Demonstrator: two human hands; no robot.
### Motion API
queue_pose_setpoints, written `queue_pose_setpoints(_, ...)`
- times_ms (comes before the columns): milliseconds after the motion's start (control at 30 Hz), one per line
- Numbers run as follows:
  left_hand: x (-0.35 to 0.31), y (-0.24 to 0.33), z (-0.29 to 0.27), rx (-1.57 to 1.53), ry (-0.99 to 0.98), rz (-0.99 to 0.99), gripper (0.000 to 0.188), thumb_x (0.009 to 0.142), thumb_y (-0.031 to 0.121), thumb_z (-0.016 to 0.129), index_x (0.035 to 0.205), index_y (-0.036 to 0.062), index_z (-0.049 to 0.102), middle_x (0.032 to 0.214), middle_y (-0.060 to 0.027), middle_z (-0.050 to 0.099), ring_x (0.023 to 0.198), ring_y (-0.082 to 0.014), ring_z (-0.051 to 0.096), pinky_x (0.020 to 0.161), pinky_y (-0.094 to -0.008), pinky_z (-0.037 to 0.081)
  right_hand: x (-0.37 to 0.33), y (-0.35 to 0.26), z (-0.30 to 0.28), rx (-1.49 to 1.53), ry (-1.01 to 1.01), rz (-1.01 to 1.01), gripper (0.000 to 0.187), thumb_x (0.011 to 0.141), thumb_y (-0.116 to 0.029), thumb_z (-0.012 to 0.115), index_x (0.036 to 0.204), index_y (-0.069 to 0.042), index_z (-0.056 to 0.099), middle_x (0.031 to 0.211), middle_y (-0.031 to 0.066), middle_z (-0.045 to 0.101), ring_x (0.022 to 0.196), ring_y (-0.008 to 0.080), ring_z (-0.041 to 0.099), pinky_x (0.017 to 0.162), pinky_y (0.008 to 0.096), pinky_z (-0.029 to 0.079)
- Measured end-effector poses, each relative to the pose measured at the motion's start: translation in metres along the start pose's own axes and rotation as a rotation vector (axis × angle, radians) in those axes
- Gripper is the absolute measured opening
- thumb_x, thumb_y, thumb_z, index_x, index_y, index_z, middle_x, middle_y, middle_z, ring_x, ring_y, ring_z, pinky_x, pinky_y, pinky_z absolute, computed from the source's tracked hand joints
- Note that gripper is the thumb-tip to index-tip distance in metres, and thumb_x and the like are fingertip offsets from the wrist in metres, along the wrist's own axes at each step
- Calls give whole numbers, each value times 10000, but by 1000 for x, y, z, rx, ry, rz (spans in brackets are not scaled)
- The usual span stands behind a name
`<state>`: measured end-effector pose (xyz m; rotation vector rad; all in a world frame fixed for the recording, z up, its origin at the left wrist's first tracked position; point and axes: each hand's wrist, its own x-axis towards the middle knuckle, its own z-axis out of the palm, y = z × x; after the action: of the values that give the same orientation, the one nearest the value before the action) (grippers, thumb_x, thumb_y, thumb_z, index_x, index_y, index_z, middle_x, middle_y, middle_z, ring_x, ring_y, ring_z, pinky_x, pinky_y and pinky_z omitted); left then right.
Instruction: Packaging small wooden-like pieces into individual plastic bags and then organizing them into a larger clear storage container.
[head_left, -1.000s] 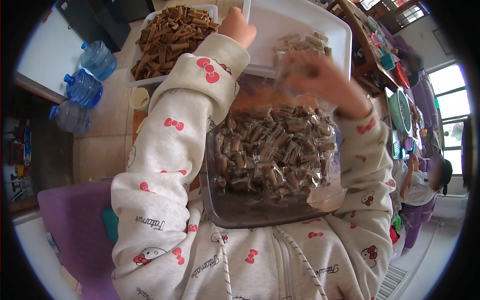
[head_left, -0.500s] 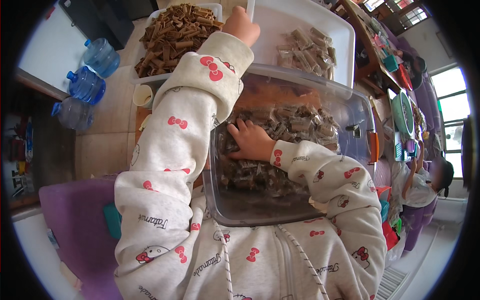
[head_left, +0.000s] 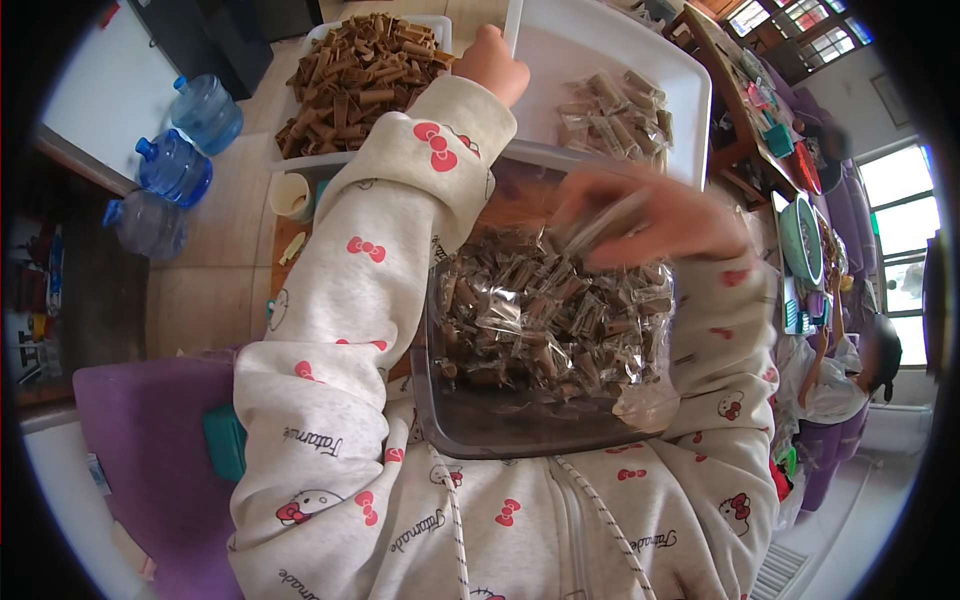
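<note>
My left hand [head_left: 492, 68] is closed at the left rim of a white plastic tub [head_left: 535, 125], its fingertips partly hidden. A small pile of brown rolls in clear wrappers [head_left: 612, 115] lies in that tub. Blurred by motion, my right hand [head_left: 660, 215] hovers over the far right part of a clear grey storage box [head_left: 500, 440]. Between its fingers is a long, pale wrapped packet [head_left: 602, 226], smeared. Many small wrapped brown rolls [head_left: 540, 320] fill the grey box in front of my body.
A white tray heaped with unwrapped brown rolls [head_left: 365, 80] stands at the far left, with a cream cup [head_left: 290, 196] near it. Blue water jugs [head_left: 175, 168] stand on the floor. A purple chair [head_left: 150, 440] is at left. Another person [head_left: 838, 375] sits at right.
My right hand has risen out of the wrapped rolls and swung to the far right, with a packet in its fingers. The left hand stays at the tub's rim.
</note>
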<state>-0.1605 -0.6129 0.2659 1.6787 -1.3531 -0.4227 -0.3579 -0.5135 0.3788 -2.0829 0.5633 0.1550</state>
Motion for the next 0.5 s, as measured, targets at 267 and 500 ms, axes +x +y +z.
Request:
queue_pose_setpoints(267, 4, 0, 6, 13, -3, 26, 458, 728, 174, 612, 1122, -28, 495, 995, -208, 631, 928, -330, 622, 813, -381, 483, 2, 33, -5, -1143, 1125, -16, 371, 745, -277, 708, 1019, -76, 558, 802, 137, 542, 759, 302, 572, 676, 410, 492)
queue_pose_setpoints(500, 5, 7, 5, -74, -64, -1, 363, 762, 132, 546, 1100, 24, 471, 1007, -208, 635, 952, -373, 612, 859, -434, 461, 84, 82, 164, -672, -73, -27, 464, 730, -301, 688, 1035, 11, 527, 863, 197, 586, 890, 323, 619, 743, 414, 522)
